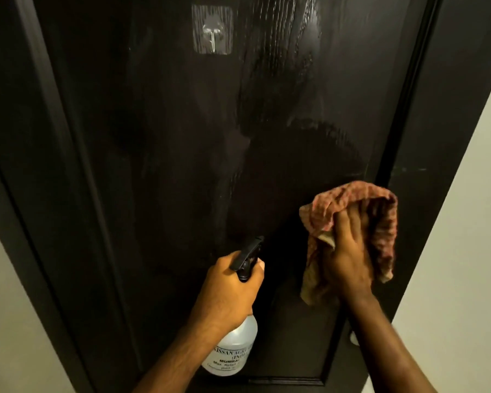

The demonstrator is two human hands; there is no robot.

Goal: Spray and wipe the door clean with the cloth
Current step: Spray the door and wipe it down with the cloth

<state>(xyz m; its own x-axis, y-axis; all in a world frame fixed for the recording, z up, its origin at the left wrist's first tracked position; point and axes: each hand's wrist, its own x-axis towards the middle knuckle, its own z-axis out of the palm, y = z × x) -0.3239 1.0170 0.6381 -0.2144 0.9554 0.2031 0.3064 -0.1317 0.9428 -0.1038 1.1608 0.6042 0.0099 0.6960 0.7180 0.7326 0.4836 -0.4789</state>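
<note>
A dark, almost black panelled door (pixel 182 137) fills the view, with wet streaks and smears on its upper middle. My left hand (pixel 227 290) grips the neck of a clear spray bottle (pixel 233 347) with a black trigger head, its nozzle aimed at the door. My right hand (pixel 349 251) presses a red and cream checked cloth (pixel 383 222) flat against the door's lower right part, fingers spread over the bunched fabric.
A clear adhesive hook (pixel 212 29) is stuck high on the door. The dark door frame (pixel 425 109) runs down the right side, with a pale wall (pixel 465 251) beyond it. Another strip of pale wall (pixel 12 321) shows at lower left.
</note>
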